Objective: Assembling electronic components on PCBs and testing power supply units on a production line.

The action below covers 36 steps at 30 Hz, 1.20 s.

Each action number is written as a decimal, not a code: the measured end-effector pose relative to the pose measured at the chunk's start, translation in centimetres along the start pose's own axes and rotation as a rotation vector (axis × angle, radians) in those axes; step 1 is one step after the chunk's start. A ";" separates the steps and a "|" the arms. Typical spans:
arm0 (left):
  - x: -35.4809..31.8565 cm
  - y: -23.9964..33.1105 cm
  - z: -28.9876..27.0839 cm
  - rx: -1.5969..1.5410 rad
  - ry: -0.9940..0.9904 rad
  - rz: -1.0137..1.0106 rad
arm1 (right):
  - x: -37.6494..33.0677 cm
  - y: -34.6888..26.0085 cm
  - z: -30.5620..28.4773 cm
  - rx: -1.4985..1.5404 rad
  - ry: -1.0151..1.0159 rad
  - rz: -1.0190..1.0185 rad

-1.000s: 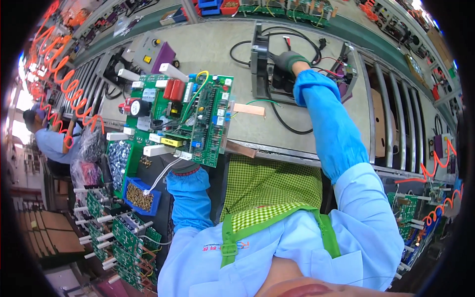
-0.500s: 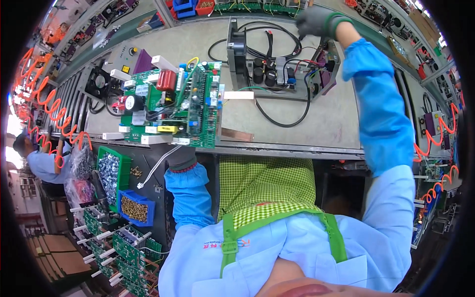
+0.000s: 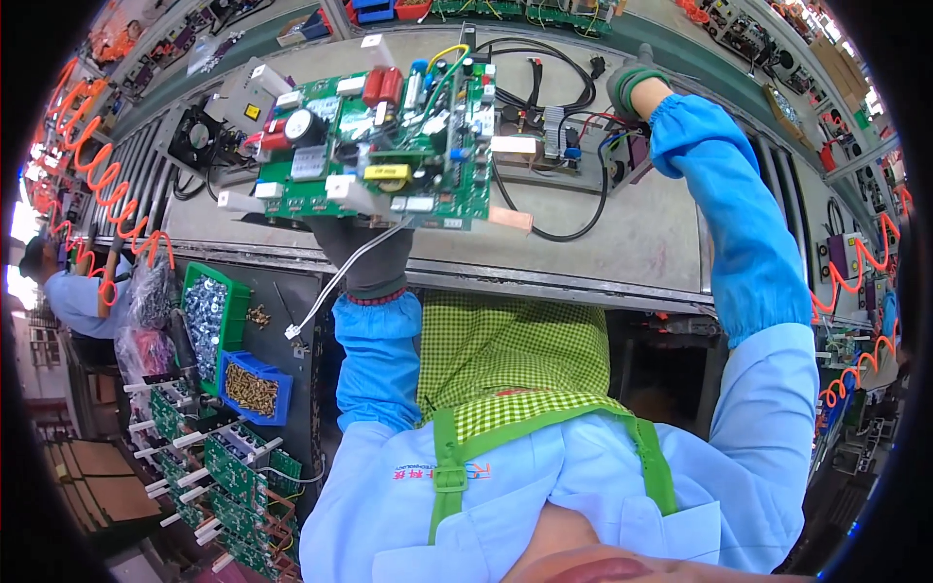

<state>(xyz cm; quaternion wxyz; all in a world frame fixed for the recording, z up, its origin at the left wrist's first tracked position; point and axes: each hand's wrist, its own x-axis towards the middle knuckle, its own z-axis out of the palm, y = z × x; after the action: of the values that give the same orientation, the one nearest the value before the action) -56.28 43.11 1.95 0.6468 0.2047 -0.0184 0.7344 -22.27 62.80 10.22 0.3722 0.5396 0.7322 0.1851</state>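
Left hand, in a grey glove, grips the near edge of a green circuit board from below and holds it tilted up above the table; the board carries red capacitors, a black round part, white connectors and a yellow block. A thin white wire hangs from the board past the left wrist, ending in a small white plug. Right hand, in a grey glove with a green cuff, reaches far forward and rests on an open black unit with coloured leads, just right of the board; whether it is clenched on anything cannot be told. A black cable loops over the table between the two hands. Far left of the board stands a black fan. Below the left hand, by the table's front edge, sit a green bin of silver screws and a blue bin of brass parts. Orange coiled hoses hang at the far left.
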 end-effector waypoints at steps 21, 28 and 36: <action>8.2 -14.7 -0.5 0.325 -0.224 0.054 | -3.8 5.1 9.1 1.547 0.379 -0.088; 9.1 -18.1 -5.5 0.736 -0.193 0.148 | -4.7 5.1 9.3 1.237 0.617 -0.195; 8.7 -19.7 -7.5 1.489 -0.425 0.694 | -3.2 5.1 12.5 0.897 0.882 -0.138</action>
<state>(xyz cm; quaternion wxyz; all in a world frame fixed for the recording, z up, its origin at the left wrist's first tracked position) -40.21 56.75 -6.76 0.0642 0.6933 0.2869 0.6579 -9.17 59.99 6.56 -0.2160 0.4678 0.8561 0.0405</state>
